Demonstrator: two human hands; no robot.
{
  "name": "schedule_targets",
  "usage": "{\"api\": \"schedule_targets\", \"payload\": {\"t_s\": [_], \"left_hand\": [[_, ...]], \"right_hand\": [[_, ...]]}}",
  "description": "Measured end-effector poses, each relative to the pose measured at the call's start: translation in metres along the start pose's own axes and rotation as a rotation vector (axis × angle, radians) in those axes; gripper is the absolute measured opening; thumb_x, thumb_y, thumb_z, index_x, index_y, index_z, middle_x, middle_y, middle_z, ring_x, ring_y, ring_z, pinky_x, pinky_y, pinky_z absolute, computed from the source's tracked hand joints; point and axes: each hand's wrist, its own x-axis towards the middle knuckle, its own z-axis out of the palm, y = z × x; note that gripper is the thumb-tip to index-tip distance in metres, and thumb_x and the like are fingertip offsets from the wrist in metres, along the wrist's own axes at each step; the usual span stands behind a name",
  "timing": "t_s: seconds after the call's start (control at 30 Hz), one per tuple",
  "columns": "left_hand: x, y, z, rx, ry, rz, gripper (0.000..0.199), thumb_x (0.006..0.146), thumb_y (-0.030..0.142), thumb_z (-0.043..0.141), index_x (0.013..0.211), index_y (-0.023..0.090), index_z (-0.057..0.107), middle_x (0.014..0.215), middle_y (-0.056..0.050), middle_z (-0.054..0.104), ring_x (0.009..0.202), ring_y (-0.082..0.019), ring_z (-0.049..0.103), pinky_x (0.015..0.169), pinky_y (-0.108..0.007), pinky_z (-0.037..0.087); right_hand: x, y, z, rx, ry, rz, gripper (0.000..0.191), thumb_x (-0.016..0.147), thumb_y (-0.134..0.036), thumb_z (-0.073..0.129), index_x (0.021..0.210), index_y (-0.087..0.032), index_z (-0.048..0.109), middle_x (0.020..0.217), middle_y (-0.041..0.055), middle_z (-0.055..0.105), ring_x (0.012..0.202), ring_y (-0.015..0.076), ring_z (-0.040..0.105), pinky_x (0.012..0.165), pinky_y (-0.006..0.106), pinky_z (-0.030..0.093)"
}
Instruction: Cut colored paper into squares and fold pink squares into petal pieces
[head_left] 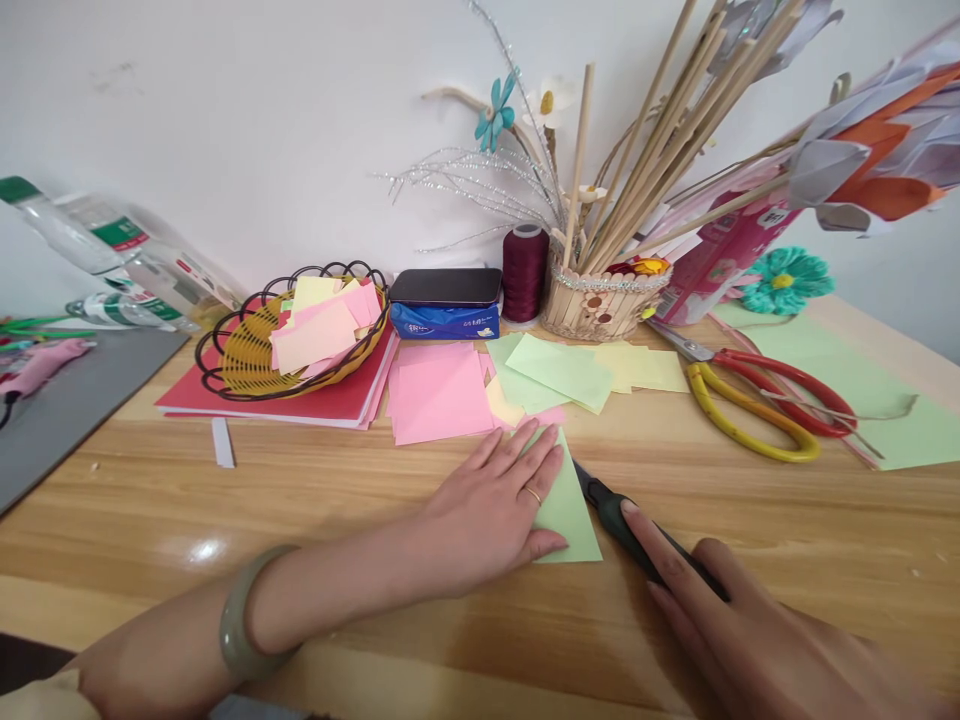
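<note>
My left hand (502, 500) lies flat on a light green sheet of paper (574, 525), fingers stretched out and pressing it to the wooden table. A ring and a bangle show on that hand and wrist. In my right hand (720, 600) is a dark-handled utility knife (634, 530), with the index finger laid along its top. Its blade (585, 480) points away from me and touches or lies close to the paper's right edge. Just beyond are a stack of pink paper squares (439, 395) and several green (562, 365) and yellow sheets (652, 368).
Scissors (757, 400) with red and yellow handles lie at the right. A wicker basket (247, 345) of paper pieces sits on red paper (180, 395). Along the wall stand a blue tissue pack (442, 322) under a phone (446, 286), a thread spool (525, 275) and a stick holder (592, 305).
</note>
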Motion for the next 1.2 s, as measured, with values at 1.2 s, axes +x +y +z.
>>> {"api": "schedule_targets", "payload": {"t_s": [1.2], "left_hand": [[-0.002, -0.002, -0.004, -0.053, 0.017, 0.013, 0.071, 0.090, 0.055, 0.032, 0.139, 0.005, 0.022, 0.147, -0.017, 0.013, 0.137, -0.029, 0.003, 0.108, -0.053, 0.015]], "right_hand": [[0.025, 0.006, -0.009, -0.018, 0.131, -0.026, 0.058, 0.090, -0.018, 0.028, 0.144, -0.020, 0.007, 0.087, 0.0055, 0.062, 0.031, 0.0107, 0.051, 0.031, 0.028, 0.047]]}}
